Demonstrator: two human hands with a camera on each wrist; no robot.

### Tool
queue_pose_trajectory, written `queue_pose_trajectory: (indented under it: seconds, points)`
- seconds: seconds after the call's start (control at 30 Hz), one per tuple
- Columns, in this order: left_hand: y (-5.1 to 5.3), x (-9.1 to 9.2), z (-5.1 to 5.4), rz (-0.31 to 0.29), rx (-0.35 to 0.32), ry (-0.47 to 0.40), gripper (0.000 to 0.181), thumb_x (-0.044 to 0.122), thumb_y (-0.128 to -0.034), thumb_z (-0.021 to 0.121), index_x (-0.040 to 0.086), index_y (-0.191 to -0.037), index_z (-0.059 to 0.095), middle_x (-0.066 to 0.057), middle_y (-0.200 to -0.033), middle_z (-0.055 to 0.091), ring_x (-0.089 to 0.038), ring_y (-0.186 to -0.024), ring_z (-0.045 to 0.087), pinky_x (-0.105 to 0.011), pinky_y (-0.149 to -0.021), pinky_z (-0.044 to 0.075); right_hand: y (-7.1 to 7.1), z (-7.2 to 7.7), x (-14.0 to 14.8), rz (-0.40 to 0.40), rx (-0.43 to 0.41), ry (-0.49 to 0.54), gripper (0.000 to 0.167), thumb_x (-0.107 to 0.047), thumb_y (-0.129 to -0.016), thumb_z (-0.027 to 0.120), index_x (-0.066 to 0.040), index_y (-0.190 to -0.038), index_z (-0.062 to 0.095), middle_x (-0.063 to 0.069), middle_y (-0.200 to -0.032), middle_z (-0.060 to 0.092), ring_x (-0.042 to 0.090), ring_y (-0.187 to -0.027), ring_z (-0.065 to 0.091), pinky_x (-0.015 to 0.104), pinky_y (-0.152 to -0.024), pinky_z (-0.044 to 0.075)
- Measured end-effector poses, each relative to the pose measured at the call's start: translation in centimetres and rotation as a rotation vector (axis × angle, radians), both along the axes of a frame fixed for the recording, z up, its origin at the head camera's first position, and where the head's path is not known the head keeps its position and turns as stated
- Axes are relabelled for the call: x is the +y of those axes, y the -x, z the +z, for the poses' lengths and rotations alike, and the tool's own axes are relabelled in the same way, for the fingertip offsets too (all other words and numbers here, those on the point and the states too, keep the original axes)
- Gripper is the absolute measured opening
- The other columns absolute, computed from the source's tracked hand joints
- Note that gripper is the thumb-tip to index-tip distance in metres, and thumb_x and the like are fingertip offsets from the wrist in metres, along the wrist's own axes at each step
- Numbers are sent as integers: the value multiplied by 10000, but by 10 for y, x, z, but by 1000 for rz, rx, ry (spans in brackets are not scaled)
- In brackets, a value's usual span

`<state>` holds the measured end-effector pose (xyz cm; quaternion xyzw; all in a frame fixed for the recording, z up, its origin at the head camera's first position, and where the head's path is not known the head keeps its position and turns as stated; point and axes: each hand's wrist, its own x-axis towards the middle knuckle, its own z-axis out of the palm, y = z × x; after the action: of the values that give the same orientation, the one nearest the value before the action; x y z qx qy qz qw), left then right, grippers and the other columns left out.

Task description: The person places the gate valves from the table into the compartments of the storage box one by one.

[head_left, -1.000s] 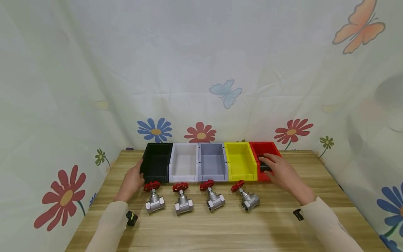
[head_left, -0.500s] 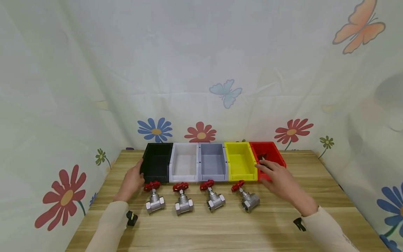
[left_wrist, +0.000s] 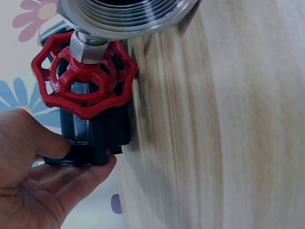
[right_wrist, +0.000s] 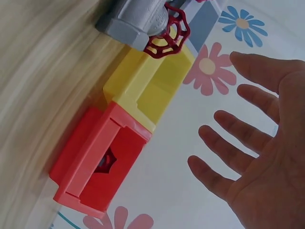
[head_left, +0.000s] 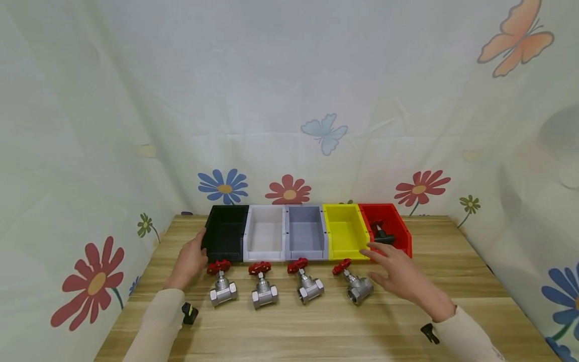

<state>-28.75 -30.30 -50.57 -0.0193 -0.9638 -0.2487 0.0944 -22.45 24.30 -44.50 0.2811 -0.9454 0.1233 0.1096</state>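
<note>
Five joined bins stand in a row: black, white, grey, yellow and red. My left hand grips the black bin's outer side; in the left wrist view the thumb and fingers of my left hand lie around the black bin's edge. My right hand, fingers spread and holding nothing, is just in front of the yellow and red bins. A black-handled piece and a red handwheel, seen in the right wrist view, lie inside the red bin.
Four metal valves with red handwheels lie in front of the bins, at left, beside it, then and at right. A flowered cloth hangs behind the wooden table.
My right hand has let go of the black-handled piece, leaving it in the red bin, and has moved back toward the table's front. My left hand has stayed on the black bin.
</note>
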Motion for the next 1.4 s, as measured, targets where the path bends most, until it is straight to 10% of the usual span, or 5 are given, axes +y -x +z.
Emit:
queue_pose_trajectory:
  seconds: [1.4]
  points:
    - [1, -1, -2, 4, 20, 12, 650, -30, -892, 522, -67, -1499, 292, -402, -1266, 549, -480, -1039, 616, -600, -922, 475, -2, -45, -18, 95, -266, -80, 598, -298, -793, 816, -234, -1344, 592, 124, -1429, 531, 359, -1263, 524, 612, -1024, 428]
